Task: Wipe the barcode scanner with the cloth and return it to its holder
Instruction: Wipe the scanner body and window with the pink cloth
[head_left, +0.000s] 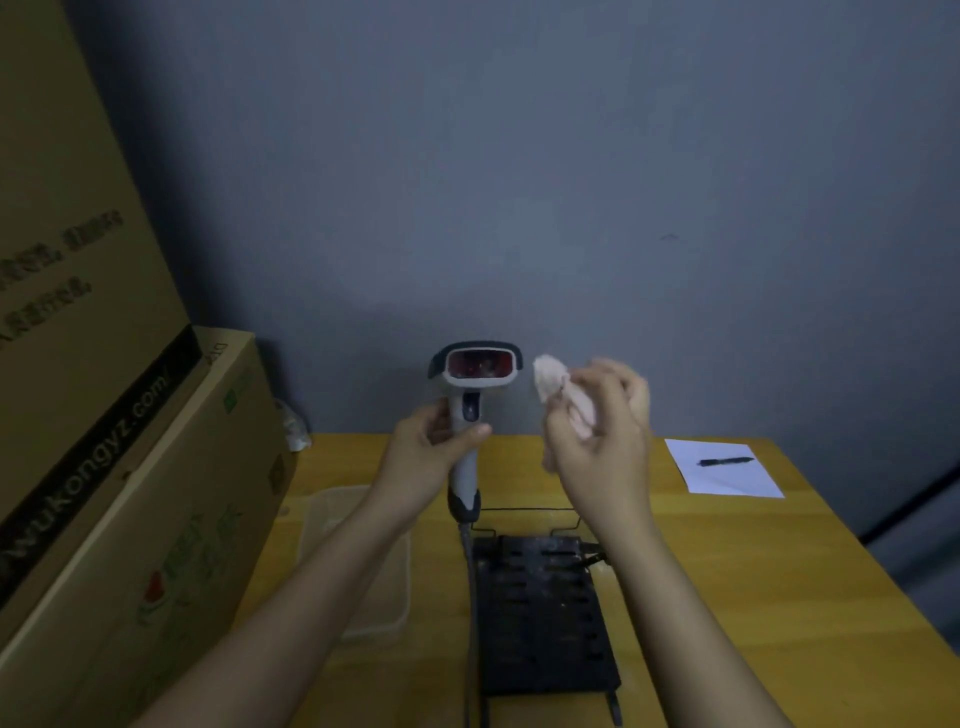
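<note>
My left hand (434, 441) grips the handle of a grey barcode scanner (475, 371) and holds it upright above the yellow table (727, 545). Its red scan window faces me, and its cable hangs down from the handle's base. My right hand (602, 421) holds a bunched pale pink cloth (553, 382) just right of the scanner's head, a small gap apart from it. Below, a black slotted metal holder (540, 613) lies flat on the table with a wire frame at its far end.
Large cardboard boxes (119, 467) stand stacked along the left. A clear plastic container (363, 566) sits left of the holder. A white sheet of paper (724, 467) with a black pen (726, 461) lies at the back right. A grey wall is behind.
</note>
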